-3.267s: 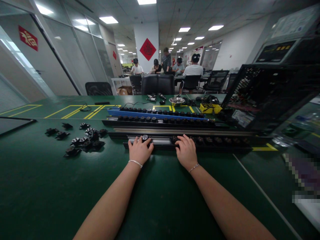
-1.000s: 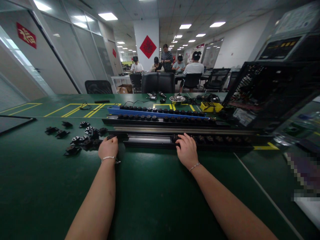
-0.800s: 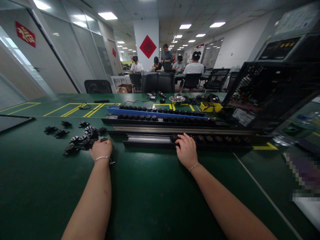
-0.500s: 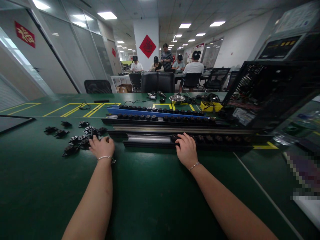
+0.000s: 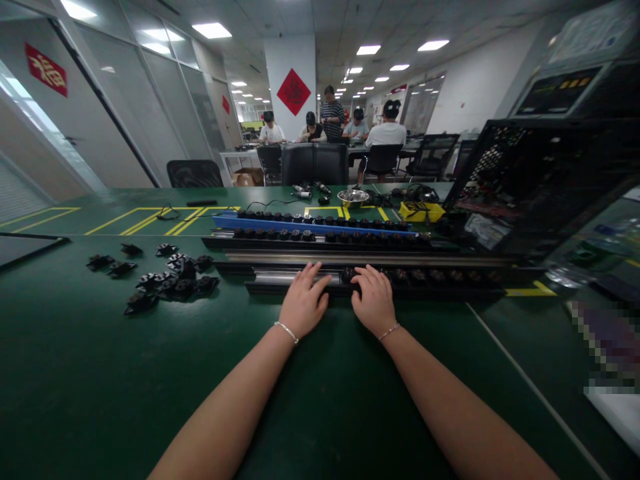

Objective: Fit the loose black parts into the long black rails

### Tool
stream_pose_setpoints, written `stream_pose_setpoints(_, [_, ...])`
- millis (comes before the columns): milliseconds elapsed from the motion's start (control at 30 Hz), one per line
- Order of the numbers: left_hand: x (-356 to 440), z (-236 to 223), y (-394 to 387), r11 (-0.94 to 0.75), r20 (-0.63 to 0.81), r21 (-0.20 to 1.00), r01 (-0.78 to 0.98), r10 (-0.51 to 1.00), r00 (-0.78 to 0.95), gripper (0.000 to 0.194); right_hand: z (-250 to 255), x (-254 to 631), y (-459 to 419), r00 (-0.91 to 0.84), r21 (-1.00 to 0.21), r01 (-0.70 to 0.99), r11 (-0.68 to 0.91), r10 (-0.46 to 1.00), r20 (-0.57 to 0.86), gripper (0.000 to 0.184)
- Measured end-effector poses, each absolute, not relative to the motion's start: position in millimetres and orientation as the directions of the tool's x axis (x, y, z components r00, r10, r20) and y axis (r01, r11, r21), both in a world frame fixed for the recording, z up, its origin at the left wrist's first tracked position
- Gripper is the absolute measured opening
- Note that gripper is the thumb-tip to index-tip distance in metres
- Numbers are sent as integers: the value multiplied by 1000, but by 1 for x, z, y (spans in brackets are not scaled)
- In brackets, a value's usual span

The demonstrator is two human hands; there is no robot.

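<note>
A long black rail (image 5: pixel 270 288) with a silver channel lies crosswise before me, its right part lined with small black wheel-like pieces (image 5: pixel 419 275). My left hand (image 5: pixel 303 304) rests at the bare silver stretch, fingers extended and apart, and nothing shows in them. Just right of it, my right hand (image 5: pixel 374 301) has its fingers curled over the rail at the leftmost black piece (image 5: pixel 349 274), which they partly cover. Loose black pieces (image 5: pixel 183 288) with pointed corners lie piled on the green table (image 5: pixel 320 400) to the left.
Behind the rail lie another dark rail (image 5: pixel 300 257), a filled black rail (image 5: pixel 270 235) and a blue rail (image 5: pixel 240 223). Farther back are a metal bowl (image 5: pixel 353 197) and a yellow tray (image 5: pixel 421 212). An open computer case (image 5: pixel 540 180) stands right. People sit at a distant table.
My left hand has moved right, from the pile of loose black pieces to the bare channel of the near rail. My right hand has stayed at the same spot.
</note>
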State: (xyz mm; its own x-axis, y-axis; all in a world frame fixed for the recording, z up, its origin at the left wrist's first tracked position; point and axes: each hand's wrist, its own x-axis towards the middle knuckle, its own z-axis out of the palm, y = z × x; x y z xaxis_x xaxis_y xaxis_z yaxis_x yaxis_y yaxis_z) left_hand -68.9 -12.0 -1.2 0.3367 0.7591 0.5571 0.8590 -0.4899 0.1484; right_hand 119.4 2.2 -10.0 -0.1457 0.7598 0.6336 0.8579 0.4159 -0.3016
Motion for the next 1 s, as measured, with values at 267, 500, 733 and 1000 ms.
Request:
stream_pose_setpoints(267, [-14,-6,-17,-346,329,93,934,896,299,51,-12,119,5,-58,-333,865,375,734,676,42])
stream_pose_setpoints(500, [-2,-6,-13,-289,304,57,956,917,260,49,-14,120,6,-87,-314,872,377,748,657,40])
stream_pose_setpoints(733, [-6,-4,-15,-269,302,44,962,922,244,49,-12,122,6,-135,-275,877,394,752,646,27])
stream_pose_setpoints(1000, [-15,-1,-18,-228,304,34,973,930,207,51,-13,123,6,-154,-250,876,413,730,666,21])
